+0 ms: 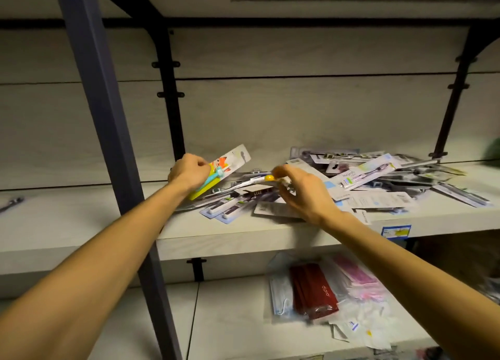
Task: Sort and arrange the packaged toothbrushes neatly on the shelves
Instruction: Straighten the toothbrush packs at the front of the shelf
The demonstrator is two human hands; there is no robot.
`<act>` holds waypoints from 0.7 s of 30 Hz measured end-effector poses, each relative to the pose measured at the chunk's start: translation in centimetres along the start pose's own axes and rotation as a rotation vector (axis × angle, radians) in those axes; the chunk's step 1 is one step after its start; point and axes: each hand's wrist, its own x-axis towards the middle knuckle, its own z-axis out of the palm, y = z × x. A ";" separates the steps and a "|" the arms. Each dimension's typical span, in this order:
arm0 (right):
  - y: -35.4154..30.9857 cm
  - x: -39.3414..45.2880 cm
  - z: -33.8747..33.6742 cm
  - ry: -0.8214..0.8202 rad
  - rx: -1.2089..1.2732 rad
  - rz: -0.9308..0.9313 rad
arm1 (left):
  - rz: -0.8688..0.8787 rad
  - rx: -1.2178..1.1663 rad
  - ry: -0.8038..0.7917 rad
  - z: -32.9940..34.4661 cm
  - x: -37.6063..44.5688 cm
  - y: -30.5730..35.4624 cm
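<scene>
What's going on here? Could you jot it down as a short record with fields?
place: store shelf with grey boards
left hand: grips a children's toothbrush pack with a fox picture, lifted off the heap
right hand: fingers pinch a pack with a yellow part on the heap
heap: unsorted packaged toothbrushes, lying crisscross
shelf below: dark red packs, face masks, pink packs
sorting: barely begun
</scene>
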 end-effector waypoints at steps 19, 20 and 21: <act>-5.8 -3.5 -5.3 0.263 -0.348 -0.269 | -0.030 -0.631 -0.162 -4.4 -8.6 2.3; -6.6 -3.9 -5.5 0.251 -0.358 -0.257 | -0.015 -0.630 -0.196 -5.0 -9.3 2.1; -7.6 -4.3 -5.6 0.259 -0.359 -0.249 | 0.000 -0.622 -0.228 -5.8 -10.0 1.8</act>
